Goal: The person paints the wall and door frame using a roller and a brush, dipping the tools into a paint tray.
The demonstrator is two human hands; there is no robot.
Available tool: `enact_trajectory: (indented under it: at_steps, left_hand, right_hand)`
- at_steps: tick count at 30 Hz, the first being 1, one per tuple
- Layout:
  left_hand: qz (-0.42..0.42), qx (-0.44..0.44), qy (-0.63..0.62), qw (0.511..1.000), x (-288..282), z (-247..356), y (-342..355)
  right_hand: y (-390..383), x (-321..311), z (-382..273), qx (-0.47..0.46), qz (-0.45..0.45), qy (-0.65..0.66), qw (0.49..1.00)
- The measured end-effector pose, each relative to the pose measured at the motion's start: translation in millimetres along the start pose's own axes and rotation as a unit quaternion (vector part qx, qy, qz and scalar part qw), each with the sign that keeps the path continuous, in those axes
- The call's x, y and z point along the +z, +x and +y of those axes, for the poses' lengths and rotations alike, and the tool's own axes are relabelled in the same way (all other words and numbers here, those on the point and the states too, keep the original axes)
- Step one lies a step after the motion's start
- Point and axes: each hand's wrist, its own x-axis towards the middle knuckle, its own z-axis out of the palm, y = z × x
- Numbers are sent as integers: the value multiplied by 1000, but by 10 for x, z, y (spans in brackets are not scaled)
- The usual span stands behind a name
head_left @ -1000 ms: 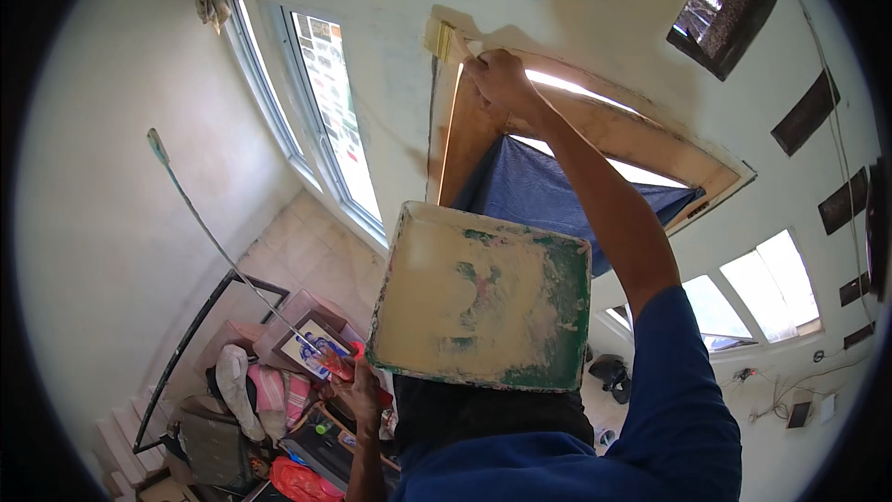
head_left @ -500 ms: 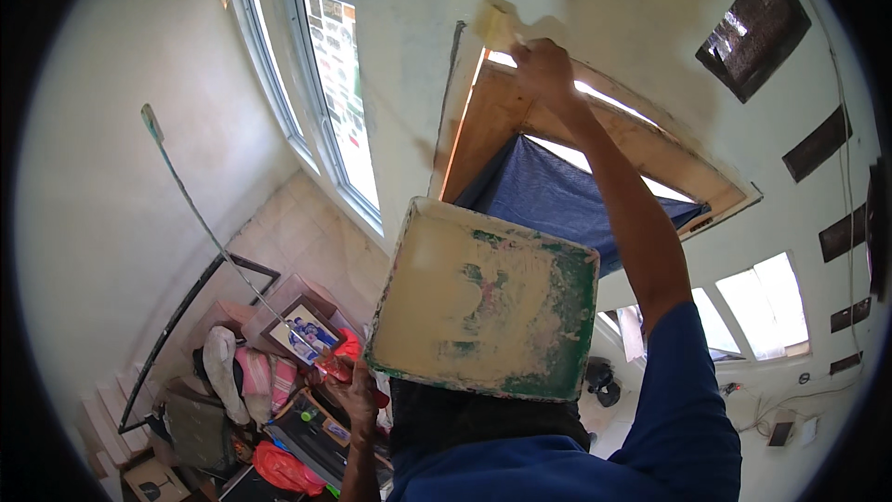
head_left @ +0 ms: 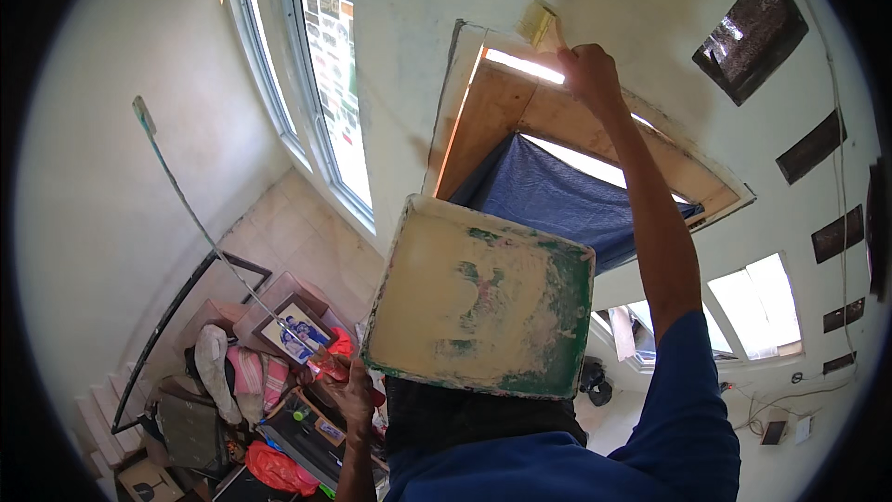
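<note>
My right hand (head_left: 591, 74) is raised high, closed on a paintbrush (head_left: 536, 22). The pale yellowish bristles meet the cream wall just above a wooden-framed opening (head_left: 494, 112). In front of my body is a square paint tray (head_left: 569, 353), green and smeared, with cream paint spread over much of its inside. At the tray's lower left edge, my left hand (head_left: 351, 392) is closed, its fingers partly hidden. Near that hand, a long thin pole (head_left: 200, 218) slants up to the left, with a pale paint-stained head.
Dark blue sheeting (head_left: 557, 191) hangs in the opening. Below left lie a framed picture (head_left: 299, 329), clothes (head_left: 251, 372), a red plastic bag (head_left: 277, 467) and a black metal rail (head_left: 167, 330). A sliding window (head_left: 330, 93) stands left; dark panels (head_left: 751, 34) and loose cables line the right wall.
My right hand has moved the brush a little to the right along the wall above the opening. The tray and my left hand stay nearly in place; the view shifts slightly.
</note>
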Motion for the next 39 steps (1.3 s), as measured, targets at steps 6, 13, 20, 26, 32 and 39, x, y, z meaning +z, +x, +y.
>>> enact_trajectory:
  at_steps: [6, 13, 20, 26, 32, 39]
  left_hand:
    - [3, -7, -8, 1000, -16, -23, 73]
    - [-20, 25, -16, 999, -34, -4, 56]
    - [30, 10, -21, 999, -36, -180, 51]
    - [4, 7, -23, 1000, -6, -72, 59]
    - [-10, 4, -26, 1000, 70, 105, 20]
    - [11, 9, -21, 1000, 50, 87, 12]
  right_hand:
    - [308, -199, -800, -125, 12, -49, 991]
    - [568, -264, -678, -64, -44, -94, 992]
    - [-418, -611, -266, 139, -16, 13, 990]
    - [-612, -217, -910, 309, 146, 221, 913]
    - [172, 487, -1612, 361, 152, 299, 870]
    - [550, 249, -2606, 336, 56, 464, 818]
